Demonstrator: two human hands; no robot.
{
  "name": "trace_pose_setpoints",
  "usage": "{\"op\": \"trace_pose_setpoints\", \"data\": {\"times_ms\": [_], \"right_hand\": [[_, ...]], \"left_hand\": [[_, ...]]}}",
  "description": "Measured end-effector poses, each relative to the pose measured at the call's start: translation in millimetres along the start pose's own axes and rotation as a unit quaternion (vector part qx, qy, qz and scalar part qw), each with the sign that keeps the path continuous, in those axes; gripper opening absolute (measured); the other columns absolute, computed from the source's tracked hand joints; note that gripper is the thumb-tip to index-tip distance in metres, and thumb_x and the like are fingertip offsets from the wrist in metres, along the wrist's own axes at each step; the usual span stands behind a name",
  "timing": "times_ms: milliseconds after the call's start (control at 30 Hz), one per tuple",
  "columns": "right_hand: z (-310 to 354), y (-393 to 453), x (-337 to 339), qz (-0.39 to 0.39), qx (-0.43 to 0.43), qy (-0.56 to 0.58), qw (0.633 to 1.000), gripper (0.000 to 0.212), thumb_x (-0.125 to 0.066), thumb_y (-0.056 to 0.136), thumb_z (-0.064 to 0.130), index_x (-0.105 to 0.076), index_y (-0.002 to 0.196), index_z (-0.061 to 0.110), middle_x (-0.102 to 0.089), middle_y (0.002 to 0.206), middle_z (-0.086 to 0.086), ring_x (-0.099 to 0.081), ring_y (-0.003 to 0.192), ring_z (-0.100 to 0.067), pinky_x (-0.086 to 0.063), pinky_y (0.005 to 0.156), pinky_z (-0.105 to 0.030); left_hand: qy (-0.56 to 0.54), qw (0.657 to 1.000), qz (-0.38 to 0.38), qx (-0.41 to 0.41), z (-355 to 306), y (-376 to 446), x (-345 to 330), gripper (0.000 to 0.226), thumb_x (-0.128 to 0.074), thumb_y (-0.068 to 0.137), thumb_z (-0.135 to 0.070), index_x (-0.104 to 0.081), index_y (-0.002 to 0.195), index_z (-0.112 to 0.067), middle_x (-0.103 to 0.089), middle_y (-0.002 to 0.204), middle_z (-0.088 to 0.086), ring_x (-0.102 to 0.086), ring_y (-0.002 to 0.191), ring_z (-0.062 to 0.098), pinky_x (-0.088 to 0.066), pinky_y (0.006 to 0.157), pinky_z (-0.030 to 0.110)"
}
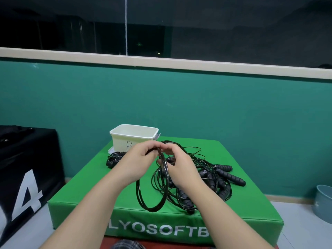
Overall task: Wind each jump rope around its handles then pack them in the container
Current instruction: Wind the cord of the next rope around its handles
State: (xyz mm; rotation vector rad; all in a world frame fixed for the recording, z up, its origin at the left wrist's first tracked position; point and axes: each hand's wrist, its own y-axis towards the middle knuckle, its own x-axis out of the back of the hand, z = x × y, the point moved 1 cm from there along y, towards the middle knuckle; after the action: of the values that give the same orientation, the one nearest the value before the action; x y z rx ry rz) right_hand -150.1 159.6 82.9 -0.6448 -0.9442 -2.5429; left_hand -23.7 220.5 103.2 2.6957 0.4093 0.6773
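A black jump rope coil [152,198] hangs in several loops above the green box. My left hand [139,163] grips the top of the coil. Just to its right, my right hand [181,167] pinches the same rope, with the handles hidden behind my fingers. A tangled pile of black jump ropes [206,180] with foam handles [230,177] lies on the right half of the box. One wound rope bundle [115,159] lies left of my hands, in front of the white container [133,138], which stands open at the box's far left corner.
The green soft box [179,229] carries everything and has white lettering on its front face. A black box with a white numeral [27,177] stands to the left. A grey-blue bin [323,202] sits on the floor at the right. A green wall rises behind.
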Motion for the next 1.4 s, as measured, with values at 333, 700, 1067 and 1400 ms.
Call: {"op": "trace_pose_setpoints", "data": {"times_ms": [333, 700, 1067, 1400], "right_hand": [[-15.2, -5.6, 3.6, 0.007, 0.005, -0.076, 0.997, 0.026, -0.061, 0.09, 0.011, -0.066, 0.115, 0.016, -0.067, 0.11, 0.003, -0.06, 0.101, -0.01, -0.046, 0.096, -0.028], [-117.2, -34.4, 28.5, 0.013, -0.182, -0.127, 0.975, 0.023, -0.059, 0.093, 0.014, -0.065, 0.115, 0.021, -0.066, 0.111, 0.008, -0.059, 0.099, -0.007, -0.045, 0.094, -0.022], [-183.3, -43.8, -4.1, 0.122, -0.183, -0.309, 0.925, 0.034, -0.061, 0.092, 0.028, -0.058, 0.125, 0.033, -0.055, 0.132, 0.009, -0.044, 0.125, -0.016, -0.038, 0.104, -0.037], [-195.9, -54.7, -2.7, 0.045, -0.146, -0.376, 0.914, 0.026, -0.056, 0.093, 0.023, -0.05, 0.118, 0.019, -0.046, 0.124, 0.002, -0.051, 0.107, -0.017, -0.037, 0.094, -0.031]], "left_hand": [[0.035, 0.999, -0.01, 0.0, 11.6, -10.9, -4.4, 0.015, -0.066, 0.077, -0.031, -0.061, 0.089, -0.039, -0.065, 0.083, 0.002, -0.052, 0.068, 0.018, -0.046, 0.069, 0.034], [0.138, 0.972, -0.187, -0.039, 47.1, -6.5, 21.2, 0.046, -0.056, 0.092, -0.011, -0.046, 0.137, -0.013, -0.049, 0.12, -0.006, -0.042, 0.103, 0.004, -0.027, 0.092, 0.014], [0.081, 0.973, -0.215, -0.017, 72.8, -3.0, 16.4, 0.053, -0.056, 0.093, -0.011, -0.039, 0.143, -0.02, -0.046, 0.132, -0.011, -0.042, 0.112, -0.006, -0.02, 0.084, -0.009], [0.028, 0.983, -0.182, -0.008, 86.5, -1.0, 2.2, 0.051, -0.057, 0.091, -0.006, -0.045, 0.138, -0.022, -0.052, 0.125, -0.012, -0.049, 0.112, -0.005, -0.028, 0.087, -0.005]]}}
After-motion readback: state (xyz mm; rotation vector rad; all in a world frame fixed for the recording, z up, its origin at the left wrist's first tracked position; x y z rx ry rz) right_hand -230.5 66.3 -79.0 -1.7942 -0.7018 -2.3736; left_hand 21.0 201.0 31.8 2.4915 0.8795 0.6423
